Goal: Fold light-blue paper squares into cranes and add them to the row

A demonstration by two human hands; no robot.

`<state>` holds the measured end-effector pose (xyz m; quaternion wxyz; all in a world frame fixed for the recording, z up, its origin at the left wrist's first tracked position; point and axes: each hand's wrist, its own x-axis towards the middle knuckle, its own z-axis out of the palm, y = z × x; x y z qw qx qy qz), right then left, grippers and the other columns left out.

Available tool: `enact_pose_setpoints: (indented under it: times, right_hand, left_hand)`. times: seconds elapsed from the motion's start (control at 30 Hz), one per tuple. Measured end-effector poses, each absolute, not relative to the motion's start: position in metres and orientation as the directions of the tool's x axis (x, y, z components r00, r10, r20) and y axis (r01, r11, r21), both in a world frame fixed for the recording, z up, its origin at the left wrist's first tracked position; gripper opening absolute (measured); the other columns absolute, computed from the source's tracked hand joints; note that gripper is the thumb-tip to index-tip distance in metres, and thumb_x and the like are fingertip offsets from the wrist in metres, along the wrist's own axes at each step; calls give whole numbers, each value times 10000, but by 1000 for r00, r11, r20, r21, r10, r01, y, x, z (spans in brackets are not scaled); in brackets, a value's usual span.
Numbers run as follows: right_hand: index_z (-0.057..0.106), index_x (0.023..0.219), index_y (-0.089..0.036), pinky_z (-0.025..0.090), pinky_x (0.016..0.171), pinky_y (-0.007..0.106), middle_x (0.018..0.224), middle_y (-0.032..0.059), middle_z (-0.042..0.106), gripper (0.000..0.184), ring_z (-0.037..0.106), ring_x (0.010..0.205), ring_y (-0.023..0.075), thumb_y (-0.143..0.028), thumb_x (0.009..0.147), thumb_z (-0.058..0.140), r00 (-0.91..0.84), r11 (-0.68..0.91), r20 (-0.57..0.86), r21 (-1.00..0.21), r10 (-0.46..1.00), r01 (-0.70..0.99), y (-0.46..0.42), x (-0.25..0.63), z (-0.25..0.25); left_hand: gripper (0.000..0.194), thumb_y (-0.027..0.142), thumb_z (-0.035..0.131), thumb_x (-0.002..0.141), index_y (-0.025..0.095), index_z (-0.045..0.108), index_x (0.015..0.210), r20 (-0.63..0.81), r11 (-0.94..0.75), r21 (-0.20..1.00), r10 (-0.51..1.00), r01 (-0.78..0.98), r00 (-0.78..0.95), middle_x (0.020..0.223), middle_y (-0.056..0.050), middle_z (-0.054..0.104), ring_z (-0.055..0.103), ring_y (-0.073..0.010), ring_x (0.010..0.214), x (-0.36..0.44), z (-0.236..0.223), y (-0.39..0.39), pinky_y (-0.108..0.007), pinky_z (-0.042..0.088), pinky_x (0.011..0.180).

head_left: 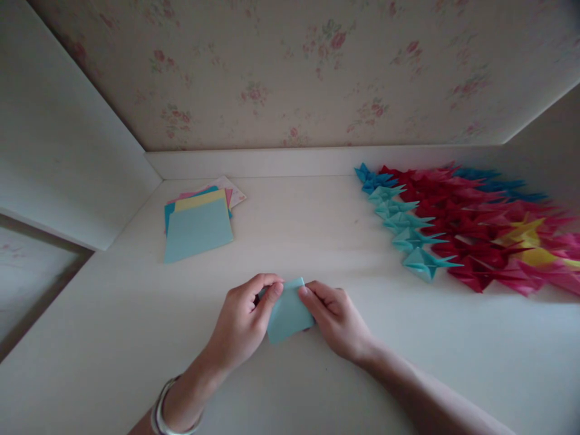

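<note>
A light-blue sheet of origami paper [290, 314] is held between my two hands near the front of the table. Its upper edge shows a narrow fold. My left hand [247, 311] pinches the paper's upper left corner between thumb and fingers. On the other side, my right hand [335, 314] grips the upper right edge, its thumb lying on top. Fingers behind the sheet are hidden.
To the back left lies a stack of coloured paper sheets [199, 232], light blue uppermost. Rows of folded paper cranes [426, 263] in blue, red, pink and yellow cover the right side. A floral wall [272, 72] and a white side panel [67, 121] border the white table [290, 229].
</note>
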<state>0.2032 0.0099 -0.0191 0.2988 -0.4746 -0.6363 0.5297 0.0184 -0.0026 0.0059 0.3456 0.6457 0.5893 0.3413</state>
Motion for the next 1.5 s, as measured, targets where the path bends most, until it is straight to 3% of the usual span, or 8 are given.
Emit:
enact_pose_setpoints:
  times: [0.3, 0.47, 0.7, 0.83, 1.07, 1.2, 1.3, 1.5]
  right_hand:
    - [519, 692, -188, 285, 491, 231, 570, -47, 419, 357, 387, 514, 94, -364, 995, 446, -505, 163, -40, -922, 862, 351, 10, 206, -13]
    - [519, 670, -189, 274, 487, 231, 560, -52, 413, 372, 393, 504, 89, -364, 992, 456, -562, 203, -51, -902, 826, 380, 11, 205, -12]
    - [603, 745, -187, 392, 504, 218, 557, -17, 590, 359, 530, 494, 108, -406, 987, 455, -514, 43, -152, -937, 844, 347, 14, 207, -13]
    - [603, 763, -187, 406, 510, 219, 554, -13, 600, 364, 545, 500, 112, -427, 990, 450, -477, 33, -136, -943, 868, 330, 13, 207, -14]
    - [573, 725, -190, 417, 516, 227, 585, -3, 616, 410, 547, 514, 112, -496, 974, 461, -440, -71, -145, -981, 886, 180, 13, 206, -14]
    - [563, 669, -190, 400, 492, 235, 538, -6, 597, 390, 517, 475, 114, -500, 906, 546, -387, -240, -224, -971, 894, 7, 16, 207, -13]
    - [554, 621, -190, 343, 431, 232, 471, -37, 528, 308, 478, 414, 109, -415, 821, 620, -344, -376, -307, -913, 887, -156, 19, 209, -16]
    - [522, 559, -194, 282, 400, 234, 464, -67, 407, 266, 388, 394, 93, -333, 720, 680, -307, -472, -378, -812, 873, -343, 21, 210, -13]
  left_hand:
    - [247, 405, 541, 941, 208, 688, 926, -19, -97, 803, 982, 588, 188, 655, 7, 665, 566, -136, 556, 17, 9, -6, -221, 397, 520]
    - [278, 355, 455, 990, 212, 661, 870, -18, -176, 794, 950, 581, 312, 665, 19, 640, 556, -124, 574, 19, 10, -7, -219, 387, 562]
    - [297, 414, 456, 981, 210, 613, 833, 1, -59, 844, 994, 533, 109, 628, 32, 554, 489, -133, 562, 15, 7, -5, -227, 353, 525]
    - [290, 426, 476, 972, 208, 614, 839, 7, -22, 872, 999, 489, 33, 630, 37, 531, 461, -130, 555, 16, 4, -4, -229, 345, 519]
    - [259, 434, 543, 932, 202, 640, 872, -10, 47, 932, 994, 359, -105, 698, 14, 601, 527, -145, 611, 17, 2, 1, -226, 399, 550]
    - [254, 439, 564, 906, 207, 666, 929, -168, 179, 982, 976, 67, -142, 682, 19, 617, 539, -132, 553, 15, 5, 3, -223, 407, 496]
    - [209, 366, 606, 866, 207, 663, 989, -301, 294, 944, 953, -151, -24, 539, 62, 518, 456, -104, 433, 14, 7, 3, -202, 353, 413]
    - [245, 300, 639, 853, 188, 684, 1067, -327, 365, 914, 922, -178, 209, 567, 46, 528, 479, -88, 470, 13, 8, 1, -173, 393, 417]
